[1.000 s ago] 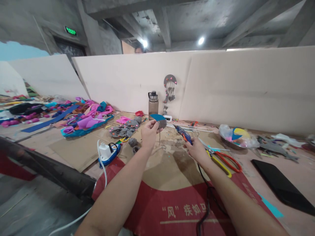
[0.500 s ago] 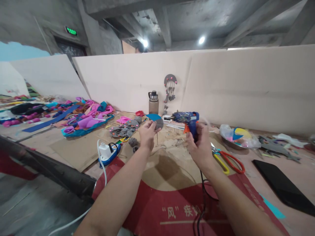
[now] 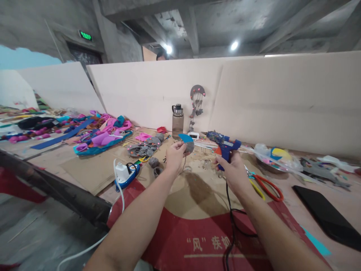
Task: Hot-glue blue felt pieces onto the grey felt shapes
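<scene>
- Moved since half a second ago: hot glue gun, drawn rightward, nozzle now farther from the felt piece; felt piece shifted slightly right.
- Surroundings, center: tumbler bottle, upright behind the felt piece, which overlaps its base in view; crescent hanging against the white partition.
- Surroundings, right: scissors, partly hidden by the right wrist; bowl holding bagged scraps, crossed in view by the gun's clear glue stick; black smartphone, lower right.
- Surroundings, left of center: blue power strip; heap of gray felt pieces.
- Left hand: thumb and fingers pinched closed on the felt piece's left edge, gray disc and blue part jutting right of the fingertips, raised above the cardboard.
- Right hand: wrapped around the gun's handle, nozzle leftward; trigger pressure cannot be told.
- Count: one glue gun, one held felt piece, one bottle, one hanging, one scissors, one bowl, one smartphone, one power strip; heap uncountable.
</scene>
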### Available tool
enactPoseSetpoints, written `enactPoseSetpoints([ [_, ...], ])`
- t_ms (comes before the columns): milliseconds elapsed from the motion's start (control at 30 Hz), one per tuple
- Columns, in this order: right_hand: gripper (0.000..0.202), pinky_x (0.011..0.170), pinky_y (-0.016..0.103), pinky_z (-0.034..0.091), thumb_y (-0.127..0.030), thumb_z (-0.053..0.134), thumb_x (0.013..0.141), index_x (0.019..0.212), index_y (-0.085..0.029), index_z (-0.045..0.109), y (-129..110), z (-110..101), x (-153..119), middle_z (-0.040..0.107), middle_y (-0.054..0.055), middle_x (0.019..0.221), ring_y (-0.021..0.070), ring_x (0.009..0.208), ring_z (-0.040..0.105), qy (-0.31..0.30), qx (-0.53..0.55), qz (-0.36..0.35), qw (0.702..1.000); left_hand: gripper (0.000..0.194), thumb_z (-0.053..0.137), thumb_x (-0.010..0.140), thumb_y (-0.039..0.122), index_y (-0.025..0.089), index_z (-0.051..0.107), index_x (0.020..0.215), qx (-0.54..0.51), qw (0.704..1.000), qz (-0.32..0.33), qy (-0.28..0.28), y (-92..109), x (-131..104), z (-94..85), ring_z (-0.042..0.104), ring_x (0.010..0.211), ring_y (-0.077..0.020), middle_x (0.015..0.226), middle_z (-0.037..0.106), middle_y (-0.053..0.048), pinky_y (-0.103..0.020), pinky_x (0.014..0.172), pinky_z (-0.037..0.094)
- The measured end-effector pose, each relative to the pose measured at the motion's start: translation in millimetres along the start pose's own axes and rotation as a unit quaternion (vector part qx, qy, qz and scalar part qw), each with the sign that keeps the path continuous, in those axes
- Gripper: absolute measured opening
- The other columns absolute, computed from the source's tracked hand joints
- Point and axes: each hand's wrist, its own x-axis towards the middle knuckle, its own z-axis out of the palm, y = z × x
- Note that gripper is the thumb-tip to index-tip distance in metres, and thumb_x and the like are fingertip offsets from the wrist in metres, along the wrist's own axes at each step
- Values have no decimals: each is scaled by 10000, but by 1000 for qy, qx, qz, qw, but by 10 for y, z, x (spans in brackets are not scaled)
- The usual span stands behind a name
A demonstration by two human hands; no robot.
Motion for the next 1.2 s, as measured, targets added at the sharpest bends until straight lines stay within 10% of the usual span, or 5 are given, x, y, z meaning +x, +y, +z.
enactPoseSetpoints([
  [433,364,660,342,437,-397,558,826,1143,-218,569,66,80,-143,631,38,798,213,706,553,-25,-237,-57,969,123,752,690,236,134,688,718,9,1000,18,-19,-55,-35,11,599,647,-93,729,665,-5,-270,690,575],
  [1200,312,877,400,485,-341,533,859,1131,-209,608,89,117,-174,737,101,1016,282,941,665,-49,-257,-88,961,81,708,708,203,139,720,756,46,998,31,-17,-85,-6,35,615,623,-110,700,696,-5,-251,654,530],
])
